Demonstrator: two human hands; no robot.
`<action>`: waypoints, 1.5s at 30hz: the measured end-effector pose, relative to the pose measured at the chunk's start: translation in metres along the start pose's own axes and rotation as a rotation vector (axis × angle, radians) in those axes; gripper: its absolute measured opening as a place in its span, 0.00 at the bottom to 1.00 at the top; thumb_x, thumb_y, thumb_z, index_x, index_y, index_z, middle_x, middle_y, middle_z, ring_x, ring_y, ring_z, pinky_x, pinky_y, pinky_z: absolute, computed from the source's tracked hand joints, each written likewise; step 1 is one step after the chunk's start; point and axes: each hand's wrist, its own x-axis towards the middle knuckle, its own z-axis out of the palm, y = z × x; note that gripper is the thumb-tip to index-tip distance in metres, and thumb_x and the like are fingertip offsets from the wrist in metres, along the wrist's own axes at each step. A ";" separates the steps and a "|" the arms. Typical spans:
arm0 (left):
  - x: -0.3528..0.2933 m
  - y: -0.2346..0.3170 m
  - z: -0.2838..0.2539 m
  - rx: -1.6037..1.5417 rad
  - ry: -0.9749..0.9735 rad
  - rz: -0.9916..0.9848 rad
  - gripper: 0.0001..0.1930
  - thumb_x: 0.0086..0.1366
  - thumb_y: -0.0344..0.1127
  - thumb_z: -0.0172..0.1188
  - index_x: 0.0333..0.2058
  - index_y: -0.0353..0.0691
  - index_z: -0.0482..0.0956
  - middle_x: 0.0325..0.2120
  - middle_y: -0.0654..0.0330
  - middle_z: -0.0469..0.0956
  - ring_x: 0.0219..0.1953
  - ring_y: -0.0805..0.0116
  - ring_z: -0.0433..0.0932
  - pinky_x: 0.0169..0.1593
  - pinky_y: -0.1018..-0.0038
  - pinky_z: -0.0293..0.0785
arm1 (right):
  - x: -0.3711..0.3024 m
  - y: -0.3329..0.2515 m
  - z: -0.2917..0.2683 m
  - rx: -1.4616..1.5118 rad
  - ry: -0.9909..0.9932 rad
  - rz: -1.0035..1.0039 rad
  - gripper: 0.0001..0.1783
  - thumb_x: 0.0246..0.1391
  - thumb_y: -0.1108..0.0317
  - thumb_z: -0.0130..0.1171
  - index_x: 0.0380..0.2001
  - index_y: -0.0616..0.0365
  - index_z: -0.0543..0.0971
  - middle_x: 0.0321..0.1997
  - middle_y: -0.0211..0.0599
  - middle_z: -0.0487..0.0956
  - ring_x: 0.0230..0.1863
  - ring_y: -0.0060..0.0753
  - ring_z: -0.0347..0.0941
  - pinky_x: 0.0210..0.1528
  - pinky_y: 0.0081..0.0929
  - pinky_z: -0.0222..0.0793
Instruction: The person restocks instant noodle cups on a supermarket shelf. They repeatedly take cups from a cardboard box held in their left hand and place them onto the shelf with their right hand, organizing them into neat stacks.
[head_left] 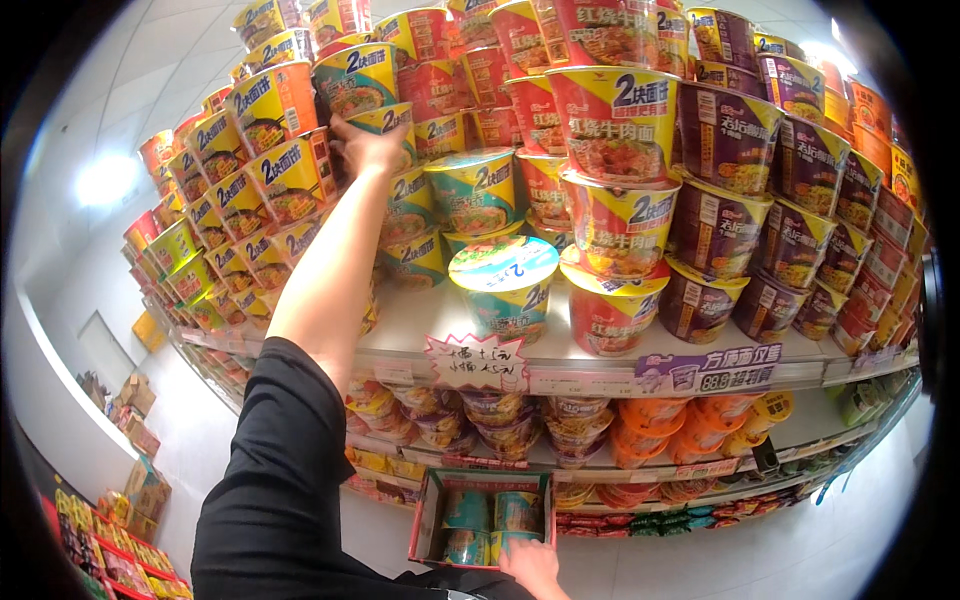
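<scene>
Stretched up to the shelf, my left hand (pixel 372 148) has its fingers round a teal and yellow instant noodle cup (pixel 396 122) in a stack. Another teal cup (pixel 352 80) rests above it, and more teal cups (pixel 410 210) stand below. Low in front of me is an open cardboard box (pixel 427 500) with several teal noodle cups (pixel 466 512) in it. My right hand (pixel 533 565) grips the box's near right edge, its fingertips beside the nearest cup. A lone teal cup (pixel 500 290) with a light blue lid stands at the shelf front.
Tall stacks of red cups (pixel 615 125) and purple cups (pixel 730 135) fill the shelf to the right. Yellow and orange cups (pixel 290 175) stand close left of my arm. A price sign (pixel 478 362) juts from the shelf edge. Lower shelves hold orange bowls (pixel 655 415). Cartons (pixel 135 410) lie at the far left.
</scene>
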 end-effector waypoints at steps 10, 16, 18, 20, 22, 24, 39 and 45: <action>-0.017 0.008 -0.020 -0.069 0.005 0.123 0.59 0.52 0.54 0.79 0.71 0.43 0.45 0.65 0.39 0.63 0.65 0.43 0.67 0.65 0.48 0.69 | 0.001 -0.002 -0.004 0.054 0.032 -0.012 0.17 0.56 0.50 0.57 0.29 0.53 0.83 0.28 0.34 0.84 0.31 0.39 0.81 0.36 0.42 0.74; -0.048 0.040 -0.040 -0.282 -0.079 0.169 0.60 0.48 0.51 0.82 0.69 0.41 0.47 0.59 0.42 0.69 0.59 0.53 0.74 0.58 0.59 0.76 | 0.000 0.000 0.004 0.014 -0.006 -0.029 0.18 0.56 0.50 0.57 0.29 0.53 0.83 0.28 0.36 0.84 0.31 0.41 0.81 0.34 0.43 0.74; -0.074 0.056 -0.059 -0.524 -0.221 0.198 0.59 0.50 0.47 0.82 0.69 0.41 0.46 0.58 0.45 0.70 0.58 0.56 0.75 0.52 0.63 0.79 | 0.001 0.004 -0.001 -0.015 -0.041 -0.030 0.18 0.56 0.49 0.57 0.31 0.52 0.83 0.29 0.38 0.84 0.31 0.42 0.81 0.34 0.44 0.75; -0.082 0.051 -0.070 -0.774 -0.336 0.213 0.56 0.53 0.39 0.81 0.69 0.41 0.45 0.55 0.49 0.72 0.55 0.62 0.77 0.44 0.69 0.82 | 0.000 0.001 -0.001 0.007 0.014 -0.010 0.16 0.54 0.51 0.59 0.28 0.51 0.81 0.27 0.38 0.83 0.30 0.43 0.81 0.31 0.46 0.76; -0.098 0.043 -0.089 -0.903 -0.412 0.256 0.54 0.53 0.40 0.80 0.68 0.42 0.47 0.54 0.50 0.73 0.53 0.62 0.78 0.43 0.68 0.84 | -0.002 0.000 -0.003 0.022 -0.011 0.031 0.15 0.53 0.50 0.60 0.29 0.51 0.81 0.27 0.39 0.82 0.31 0.45 0.81 0.32 0.47 0.77; -0.121 0.034 -0.115 -0.928 -0.504 0.244 0.51 0.55 0.40 0.79 0.67 0.42 0.48 0.53 0.51 0.74 0.51 0.61 0.79 0.43 0.67 0.85 | -0.003 0.008 -0.002 0.059 -0.080 0.046 0.16 0.54 0.50 0.60 0.34 0.50 0.84 0.32 0.41 0.83 0.36 0.46 0.82 0.37 0.46 0.78; -0.386 -0.221 -0.270 -0.963 -0.804 -0.288 0.47 0.49 0.34 0.80 0.66 0.36 0.64 0.63 0.51 0.70 0.62 0.58 0.73 0.64 0.57 0.73 | 0.092 0.018 -0.237 1.063 0.381 -0.108 0.24 0.63 0.63 0.61 0.60 0.60 0.75 0.55 0.38 0.81 0.55 0.30 0.77 0.59 0.31 0.73; -0.432 -0.239 -0.276 -0.661 -0.922 -0.246 0.58 0.39 0.31 0.81 0.67 0.40 0.52 0.61 0.51 0.66 0.63 0.55 0.70 0.64 0.55 0.71 | 0.119 -0.063 -0.223 1.296 0.084 -0.178 0.76 0.33 0.45 0.83 0.78 0.55 0.46 0.76 0.47 0.61 0.74 0.45 0.61 0.74 0.42 0.55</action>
